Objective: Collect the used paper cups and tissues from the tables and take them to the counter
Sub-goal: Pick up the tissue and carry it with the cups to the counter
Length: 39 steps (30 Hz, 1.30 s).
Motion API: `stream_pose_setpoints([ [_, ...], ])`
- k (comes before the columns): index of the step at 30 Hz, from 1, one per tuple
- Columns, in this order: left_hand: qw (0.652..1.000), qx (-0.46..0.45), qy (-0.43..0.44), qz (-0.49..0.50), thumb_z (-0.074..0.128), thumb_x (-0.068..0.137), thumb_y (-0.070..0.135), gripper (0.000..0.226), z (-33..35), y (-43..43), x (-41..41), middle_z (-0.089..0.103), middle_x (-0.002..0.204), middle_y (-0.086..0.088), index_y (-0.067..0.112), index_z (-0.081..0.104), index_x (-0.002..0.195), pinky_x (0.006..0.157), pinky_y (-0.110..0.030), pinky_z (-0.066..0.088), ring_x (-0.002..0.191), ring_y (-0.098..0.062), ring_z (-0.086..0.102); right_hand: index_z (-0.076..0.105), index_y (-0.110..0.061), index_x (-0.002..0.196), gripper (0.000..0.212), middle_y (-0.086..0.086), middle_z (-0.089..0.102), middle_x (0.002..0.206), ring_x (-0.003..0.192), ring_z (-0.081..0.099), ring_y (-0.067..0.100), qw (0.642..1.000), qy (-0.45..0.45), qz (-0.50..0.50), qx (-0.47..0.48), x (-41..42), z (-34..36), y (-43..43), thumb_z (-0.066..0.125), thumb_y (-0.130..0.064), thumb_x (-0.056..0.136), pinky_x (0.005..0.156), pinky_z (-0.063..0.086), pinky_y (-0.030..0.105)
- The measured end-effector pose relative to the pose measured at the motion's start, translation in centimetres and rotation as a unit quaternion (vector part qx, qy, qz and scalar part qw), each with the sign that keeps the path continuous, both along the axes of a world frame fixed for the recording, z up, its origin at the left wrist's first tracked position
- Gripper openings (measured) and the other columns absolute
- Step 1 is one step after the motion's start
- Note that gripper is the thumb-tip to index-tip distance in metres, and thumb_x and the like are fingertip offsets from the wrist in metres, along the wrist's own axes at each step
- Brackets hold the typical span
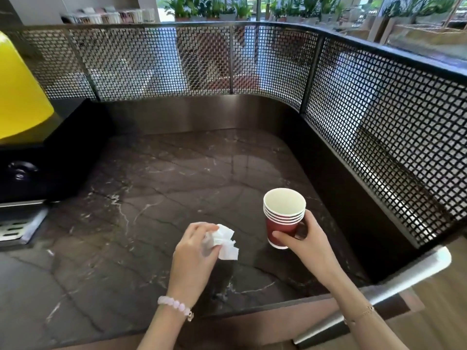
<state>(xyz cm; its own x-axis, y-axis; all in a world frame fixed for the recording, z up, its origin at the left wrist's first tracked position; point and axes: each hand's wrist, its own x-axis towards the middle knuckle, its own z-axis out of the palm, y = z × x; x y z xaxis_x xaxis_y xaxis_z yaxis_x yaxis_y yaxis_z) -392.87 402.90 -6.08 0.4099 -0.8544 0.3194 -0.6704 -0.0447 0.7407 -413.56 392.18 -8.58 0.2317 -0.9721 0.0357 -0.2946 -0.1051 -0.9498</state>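
Black mesh screen [379, 137] fences the counter [164, 185] behind the cups [283, 223].

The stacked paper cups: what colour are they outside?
Dark red outside, stacked paper cups, white rims; head view.

A black woven-metal mesh screen [252, 59] curves round the back and right side. At far left, a glossy yellow dome-shaped cover [17, 92] sits on a black box-shaped machine [50, 152], with a perforated steel drip tray [15, 229] below it. A brushed steel tubular rail [379, 294] crosses the lower right above wood-plank flooring [444, 306]. Green potted plants [214, 6] stand beyond the screen.
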Motion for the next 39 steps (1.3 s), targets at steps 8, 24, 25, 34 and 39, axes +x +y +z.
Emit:
stream_pose_setpoints([
  [8, 0.999, 0.025, 0.021, 0.025, 0.074, 0.069, -0.002, 0.030, -1.3, -0.9, -1.1, 0.060, 0.099, 0.003, 0.014, 0.065, 0.093, 0.078, -0.026, 0.042, 0.089, -0.017, 0.059, 0.049, -0.030, 0.122, 0.068, -0.024, 0.061, 0.108, 0.096, 0.055, -0.019, 0.999, -0.003, 0.012, 0.030, -0.8, -1.8, -1.6, 0.084, -0.016, 0.066, 0.073, 0.043, -0.001],
  [24, 0.998, 0.041, 0.025, 0.050, 0.072, 0.069, -0.003, 0.031, -2.2, -1.3, -2.4, 0.059, 0.100, 0.005, 0.015, 0.065, 0.093, 0.078, -0.022, 0.041, 0.090, -0.015, 0.058, 0.041, -0.046, 0.120, 0.076, -0.030, 0.053, 0.115, 0.103, 0.055, -0.004, 0.998, -0.015, 0.035, 0.058, -1.9, -3.4, -1.4, 0.085, -0.022, 0.064, 0.076, 0.044, 0.002],
  [25, 0.998, 0.041, 0.025, 0.051, 0.072, 0.069, -0.003, 0.031, -2.3, -1.2, -2.5, 0.059, 0.100, 0.005, 0.015, 0.065, 0.094, 0.078, -0.022, 0.041, 0.090, -0.015, 0.058, 0.041, -0.048, 0.118, 0.074, -0.032, 0.053, 0.114, 0.103, 0.055, -0.005, 0.998, -0.014, 0.036, 0.058, -1.8, -3.4, -1.4, 0.085, -0.023, 0.063, 0.077, 0.043, 0.002],
  [34, 0.997, 0.030, 0.017, 0.063, 0.071, 0.069, -0.003, 0.031, -3.2, -1.0, -2.4, 0.060, 0.101, 0.004, 0.014, 0.064, 0.095, 0.077, -0.018, 0.039, 0.092, -0.014, 0.057, 0.040, -0.041, 0.124, 0.078, -0.024, 0.053, 0.119, 0.114, 0.052, 0.006, 0.997, -0.017, 0.047, 0.055, -1.8, -3.4, -1.8, 0.085, -0.021, 0.064, 0.095, 0.044, 0.021],
  [39, 0.995, 0.045, 0.035, 0.079, 0.069, 0.072, -0.002, 0.031, -3.8, -1.3, -2.0, 0.059, 0.105, 0.003, 0.014, 0.064, 0.099, 0.078, -0.018, 0.038, 0.096, -0.015, 0.056, 0.042, -0.033, 0.130, 0.081, -0.010, 0.054, 0.131, 0.121, 0.051, 0.014, 0.996, -0.019, 0.059, 0.066, -2.3, -3.3, -2.2, 0.086, -0.021, 0.063, 0.105, 0.043, 0.036],
])
